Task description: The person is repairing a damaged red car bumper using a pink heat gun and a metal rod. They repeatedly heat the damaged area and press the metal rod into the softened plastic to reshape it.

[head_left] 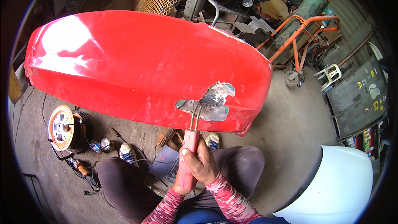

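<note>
A large glossy red car body panel (145,66) spreads out in front of me, above my knees. Near its lower right is a patch of scraped, bare grey and white surface (213,101) with ragged edges. Both hands are wrapped round the faded red handle of a two-pronged tool (190,141); its two thin metal prongs meet the lower left of that patch. My right hand (203,162) closes round the handle's upper part. Lower down, my left hand (182,186) grips it too, its fingers partly hidden behind the handle.
An orange cable reel (62,127), a small can (107,144) and a screwdriver (115,132) are on the floor at left. A power tool (165,137) lies between my feet. A gas cylinder (304,10) stands on an orange cart (295,45). A pale panel (336,186) sits at lower right.
</note>
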Demonstrator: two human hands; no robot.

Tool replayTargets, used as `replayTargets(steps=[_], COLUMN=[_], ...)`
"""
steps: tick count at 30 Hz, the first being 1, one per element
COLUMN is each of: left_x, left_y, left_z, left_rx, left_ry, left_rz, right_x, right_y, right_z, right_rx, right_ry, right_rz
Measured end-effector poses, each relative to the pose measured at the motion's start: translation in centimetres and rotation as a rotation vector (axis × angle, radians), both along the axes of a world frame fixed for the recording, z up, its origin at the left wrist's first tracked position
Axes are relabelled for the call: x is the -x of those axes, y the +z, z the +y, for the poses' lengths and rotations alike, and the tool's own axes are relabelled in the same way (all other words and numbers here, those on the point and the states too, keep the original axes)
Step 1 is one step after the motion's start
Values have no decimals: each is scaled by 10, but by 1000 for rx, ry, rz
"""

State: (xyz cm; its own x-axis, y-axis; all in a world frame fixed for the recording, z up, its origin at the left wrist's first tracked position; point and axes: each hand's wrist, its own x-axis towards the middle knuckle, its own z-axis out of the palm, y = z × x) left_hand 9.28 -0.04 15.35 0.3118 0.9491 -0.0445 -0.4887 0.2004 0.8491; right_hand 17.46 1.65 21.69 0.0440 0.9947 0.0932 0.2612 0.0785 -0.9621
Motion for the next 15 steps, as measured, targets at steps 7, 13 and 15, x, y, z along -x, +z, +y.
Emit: replayTargets(steps=[7, 13, 15], left_x=[3, 3, 5], left_y=[2, 7, 9], left_z=[-3, 0, 1], left_rx=[12, 11, -11], left_ry=[-9, -2, -6], left_rz=[-25, -35, -19], right_x=[-1, -1, 0], right_y=[0, 0, 0], right_z=[0, 1, 0], right_rx=[8, 2, 16], right_ry=[-1, 0, 3], right_rz=[-32, -45, -14])
